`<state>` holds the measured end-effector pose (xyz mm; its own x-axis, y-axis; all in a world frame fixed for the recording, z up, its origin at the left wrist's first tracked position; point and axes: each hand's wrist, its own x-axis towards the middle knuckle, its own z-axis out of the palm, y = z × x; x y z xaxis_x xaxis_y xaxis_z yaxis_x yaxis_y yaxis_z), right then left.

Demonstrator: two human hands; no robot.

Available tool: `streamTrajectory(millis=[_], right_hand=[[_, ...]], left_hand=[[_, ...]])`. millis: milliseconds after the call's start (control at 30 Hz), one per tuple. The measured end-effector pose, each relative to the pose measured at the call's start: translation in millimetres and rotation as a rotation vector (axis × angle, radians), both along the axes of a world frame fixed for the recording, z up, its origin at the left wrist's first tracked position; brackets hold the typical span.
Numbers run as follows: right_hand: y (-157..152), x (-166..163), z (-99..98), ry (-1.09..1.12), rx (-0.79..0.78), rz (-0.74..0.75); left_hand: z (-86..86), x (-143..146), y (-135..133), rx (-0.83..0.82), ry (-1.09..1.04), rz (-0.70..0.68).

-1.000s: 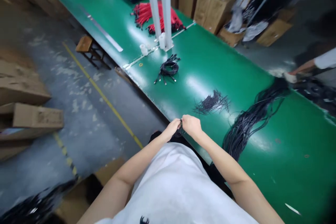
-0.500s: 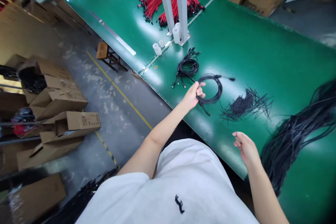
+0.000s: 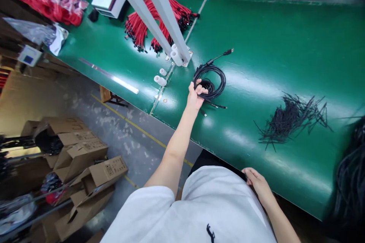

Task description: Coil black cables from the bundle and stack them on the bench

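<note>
My left hand (image 3: 195,95) reaches out over the green table (image 3: 270,45) and grips a coiled black cable (image 3: 218,78), which lies on top of a small pile of other black coils. The cable's plug end (image 3: 228,51) sticks out toward the far side. My right hand (image 3: 255,180) hangs low at the table's near edge, beside my white shirt, with fingers loosely curled and nothing visible in them.
A heap of short black ties (image 3: 293,117) lies to the right, and loose black cables (image 3: 353,174) pile up at the far right. Red cable bundles (image 3: 142,26), white posts (image 3: 155,3) and small white rolls (image 3: 159,80) stand beyond. Open cardboard boxes (image 3: 82,163) sit on the floor at left.
My left hand carried the coiled cable away from me and set it onto the pile of coils. My right hand let go and dropped back to the table's near edge.
</note>
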<state>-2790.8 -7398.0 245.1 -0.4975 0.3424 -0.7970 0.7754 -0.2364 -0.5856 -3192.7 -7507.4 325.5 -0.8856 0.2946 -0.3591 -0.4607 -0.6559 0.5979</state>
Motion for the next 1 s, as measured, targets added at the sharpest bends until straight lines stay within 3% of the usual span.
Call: streamTrajectory(millis=[133, 233, 333, 400, 467, 533, 667, 733, 800, 1000], right_hand=[[1.8, -7.1, 2.4, -0.031, 0.074, 0.041], [9.2, -15.7, 7.1, -0.041, 0.096, -0.01], [15.4, -25.3, 12.0, -0.039, 0.096, -0.024], [17.2, -30.2, 13.5, -0.037, 0.11, -0.02], [16.7, -32.3, 12.1, -0.043, 0.122, -0.029], [13.6, -31.1, 7.1, -0.053, 0.123, -0.049], [1.9, -23.4, -7.0, -0.077, 0.093, -0.051], [-4.3, -20.8, -11.8, -0.085, 0.088, -0.027], [-9.3, -21.2, -13.9, -0.09, 0.095, -0.009], [-16.8, -35.2, -10.5, -0.083, 0.105, -0.02]], left_hand=[[0.3, -7.1, 0.9, -0.033, 0.024, -0.018], [20.0, -16.4, 2.7, -0.174, 0.184, -0.119], [43.6, -38.9, -1.0, -0.394, 0.484, -0.321], [49.3, -59.7, -10.0, -0.572, 0.771, -0.53], [40.9, -79.1, -23.7, -0.766, 1.1, -0.716], [19.6, -91.7, -39.1, -0.971, 1.36, -0.778], [-29.1, -90.1, -59.5, -1.294, 1.412, -0.697], [-37.8, -81.0, -58.5, -1.32, 1.369, -0.641], [-29.7, -71.9, -48.9, -1.237, 1.351, -0.54], [32.0, -65.9, -4.2, -0.786, 1.397, -0.156]])
